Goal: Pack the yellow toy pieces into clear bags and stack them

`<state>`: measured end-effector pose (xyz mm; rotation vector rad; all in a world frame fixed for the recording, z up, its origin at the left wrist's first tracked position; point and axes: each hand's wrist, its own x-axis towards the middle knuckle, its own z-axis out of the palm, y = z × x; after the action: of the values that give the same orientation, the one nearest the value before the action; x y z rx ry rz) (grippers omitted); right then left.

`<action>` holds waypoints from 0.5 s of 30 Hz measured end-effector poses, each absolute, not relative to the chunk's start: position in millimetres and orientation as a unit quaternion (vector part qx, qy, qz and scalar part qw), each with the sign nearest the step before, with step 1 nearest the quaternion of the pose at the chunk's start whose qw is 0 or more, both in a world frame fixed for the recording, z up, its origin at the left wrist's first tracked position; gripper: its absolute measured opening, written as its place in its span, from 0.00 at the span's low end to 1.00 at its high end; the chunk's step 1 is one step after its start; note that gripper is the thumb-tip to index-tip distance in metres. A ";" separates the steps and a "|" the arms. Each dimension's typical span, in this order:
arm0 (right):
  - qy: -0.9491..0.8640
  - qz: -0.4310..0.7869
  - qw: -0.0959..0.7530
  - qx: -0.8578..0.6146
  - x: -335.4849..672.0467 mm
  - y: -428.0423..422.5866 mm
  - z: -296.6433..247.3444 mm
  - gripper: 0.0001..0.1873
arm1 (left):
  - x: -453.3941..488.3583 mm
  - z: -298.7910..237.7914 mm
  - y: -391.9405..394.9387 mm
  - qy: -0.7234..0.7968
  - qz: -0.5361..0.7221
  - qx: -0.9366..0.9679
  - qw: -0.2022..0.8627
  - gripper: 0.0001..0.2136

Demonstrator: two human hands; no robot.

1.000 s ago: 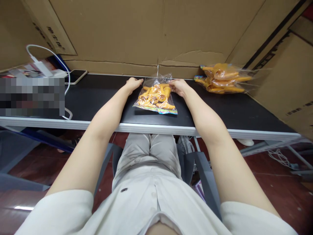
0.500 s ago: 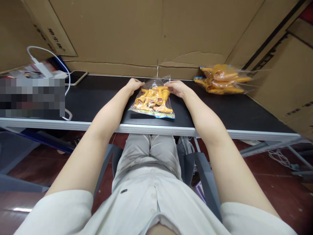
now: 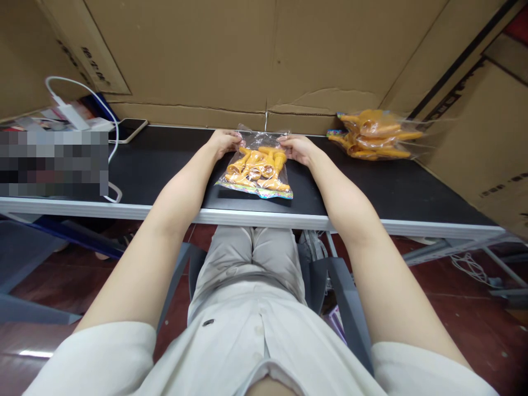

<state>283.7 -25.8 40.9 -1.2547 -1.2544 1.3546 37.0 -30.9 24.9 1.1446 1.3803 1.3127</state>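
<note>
A clear plastic bag (image 3: 258, 191) with a colourful printed strip along its near edge lies on the black tabletop in front of me. Inside it are several orange-yellow plastic pieces (image 3: 264, 165), shaped like small horns or pipes. My left hand (image 3: 225, 143) pinches the bag's far left corner between thumb and fingers. At the far right corner, my right hand (image 3: 297, 148) grips the film the same way. The far end of the film stretches between the two hands.
More bags of the same orange pieces (image 3: 375, 135) are stacked at the back right. A phone (image 3: 130, 130) and a white cable (image 3: 117, 124) lie at the left, by a blurred-out patch. Cardboard walls (image 3: 198, 55) enclose the back and sides of the table.
My left hand has shifted its hold at the far left corner, and the film there now stands up between the fingers. The bag has moved very slightly left; my right hand is nearly still.
</note>
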 end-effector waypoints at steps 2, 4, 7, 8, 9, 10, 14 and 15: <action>-0.507 0.544 0.435 -0.507 284.4 -26.3 41.4 0.15 | 36.9 28.0 -34.2 0.559 0.527 0.463 0.442 0.10; -0.509 0.541 0.433 -0.510 285.1 -26.6 41.8 0.16 | 37.1 30.6 -36.4 0.567 0.524 0.463 0.435 0.11; -0.511 0.538 0.437 -0.508 287.3 -26.0 41.9 0.15 | 37.7 32.5 -38.4 0.571 0.526 0.465 0.426 0.11; -0.513 0.538 0.438 -0.506 288.4 -25.3 41.7 0.15 | 37.8 32.6 -38.8 0.570 0.528 0.465 0.424 0.12; -0.516 0.537 0.437 -0.505 289.6 -24.6 41.4 0.15 | 37.6 32.5 -39.0 0.569 0.530 0.464 0.424 0.12; -0.519 0.536 0.437 -0.503 290.9 -23.7 41.1 0.15 | 37.2 32.2 -38.8 0.569 0.531 0.462 0.425 0.12; -0.537 0.521 0.432 -0.502 294.7 -21.5 39.7 0.17 | 33.9 29.0 -34.6 0.576 0.526 0.463 0.421 0.14; -0.543 0.516 0.429 -0.505 295.0 -21.4 39.4 0.17 | 33.1 27.8 -32.7 0.578 0.524 0.469 0.416 0.14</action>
<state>295.0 -21.4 39.4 -1.2594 -1.3549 1.2890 33.1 -32.7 27.8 1.1772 1.4506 1.3150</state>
